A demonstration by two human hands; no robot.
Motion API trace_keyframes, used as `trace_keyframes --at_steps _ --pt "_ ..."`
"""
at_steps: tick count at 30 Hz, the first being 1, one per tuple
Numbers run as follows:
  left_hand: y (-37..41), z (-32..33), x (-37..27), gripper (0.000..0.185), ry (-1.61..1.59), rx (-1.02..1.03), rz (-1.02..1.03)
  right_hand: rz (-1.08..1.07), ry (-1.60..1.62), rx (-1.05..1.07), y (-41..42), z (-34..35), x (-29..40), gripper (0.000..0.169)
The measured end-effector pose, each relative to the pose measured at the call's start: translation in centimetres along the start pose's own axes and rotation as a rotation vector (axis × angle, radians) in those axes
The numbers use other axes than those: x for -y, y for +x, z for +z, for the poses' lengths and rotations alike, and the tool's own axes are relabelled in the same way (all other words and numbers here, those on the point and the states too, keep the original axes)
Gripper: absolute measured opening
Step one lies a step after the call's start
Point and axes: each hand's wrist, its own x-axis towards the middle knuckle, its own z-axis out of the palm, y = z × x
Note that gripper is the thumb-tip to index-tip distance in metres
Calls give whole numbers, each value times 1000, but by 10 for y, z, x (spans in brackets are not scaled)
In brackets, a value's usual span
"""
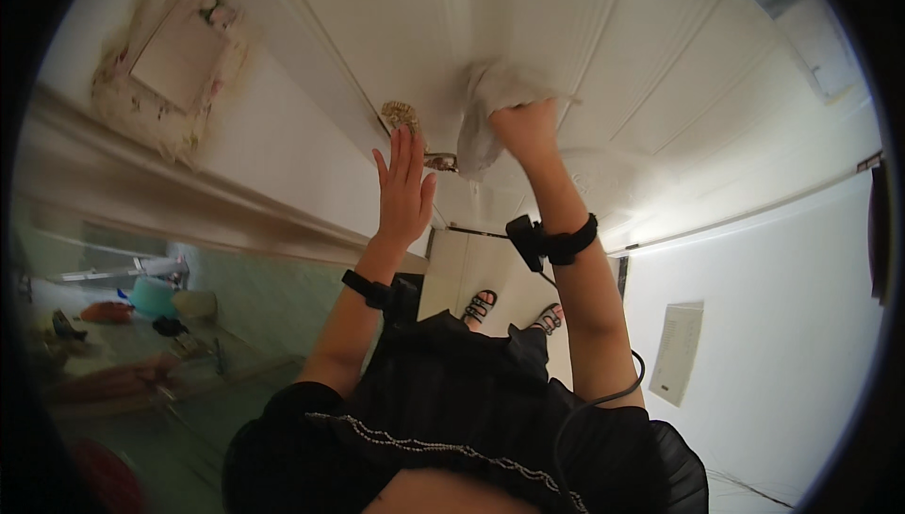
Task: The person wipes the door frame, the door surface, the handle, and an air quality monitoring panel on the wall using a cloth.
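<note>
A white panelled door [551,12] stands before me, with long grooves in its face. My right hand [530,129] is closed around a light grey cloth [488,97], which lies against the door. Beside it, my left hand [404,196] is raised with the palm turned away and the fingers stretched out, holding nothing. Its fingertips overlap an ornate gold-coloured door plate [399,115]; whether they touch it I cannot tell. A metal door handle [442,161] shows between the two hands, its right end covered by the cloth.
On the left wall hangs a frilly fabric switch cover [180,55]. Below it, a doorway opens on a green-tiled room with a turquoise container [152,296]. A pale panel [676,351] sits on the right wall. My sandalled feet [479,307] stand on a light floor.
</note>
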Motion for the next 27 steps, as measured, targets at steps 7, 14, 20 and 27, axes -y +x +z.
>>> trace_keyframes --at_steps 7,14,20,27 --pt "-3 -10 4 59 10 -82 -43 -290 -155 -114 85 -11 45 32" --pt "-1 -23 13 61 -33 -138 -131 -237 -944 603 85 33 33 55" --pt "1 -11 11 64 -73 -132 -141 -223 -433 803 -23 44 -46 59" --pt "6 -10 5 67 -87 -110 -121 -87 -470 1068 -68 12 -76 46"
